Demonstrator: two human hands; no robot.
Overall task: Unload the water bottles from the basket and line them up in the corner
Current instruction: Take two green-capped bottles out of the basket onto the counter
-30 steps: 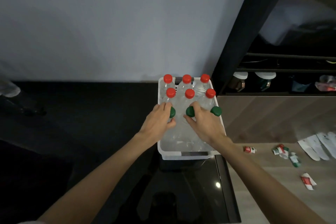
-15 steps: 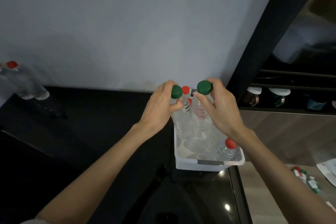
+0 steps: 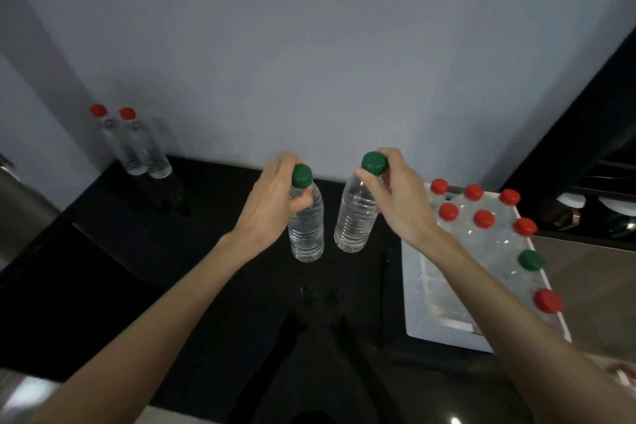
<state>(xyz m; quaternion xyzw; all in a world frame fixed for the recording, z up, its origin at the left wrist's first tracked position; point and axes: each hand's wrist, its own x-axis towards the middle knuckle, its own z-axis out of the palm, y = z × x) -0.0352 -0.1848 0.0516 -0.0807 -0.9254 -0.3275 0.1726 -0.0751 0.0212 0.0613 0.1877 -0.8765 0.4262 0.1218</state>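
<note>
My left hand (image 3: 272, 203) grips a clear green-capped water bottle (image 3: 306, 231) by its neck, held above the black counter. My right hand (image 3: 401, 203) holds a second green-capped bottle (image 3: 354, 217) the same way, just right of the first. Both bottles hang upright and apart. To the right sits the white basket (image 3: 444, 323) with several red-capped bottles (image 3: 483, 218) and one green-capped bottle (image 3: 531, 260) still inside. In the far left corner two red-capped bottles (image 3: 141, 144) stand side by side against the wall.
The black counter (image 3: 172, 268) runs from the corner to the basket. A grey wall is behind it. A metal appliance (image 3: 20, 206) sits at the left edge. Dark shelves with jars (image 3: 585, 210) lie beyond the basket on the right.
Both hands have lifted the two green-capped bottles out of the basket and carried them left over the counter. The view has swung left, showing the corner bottles.
</note>
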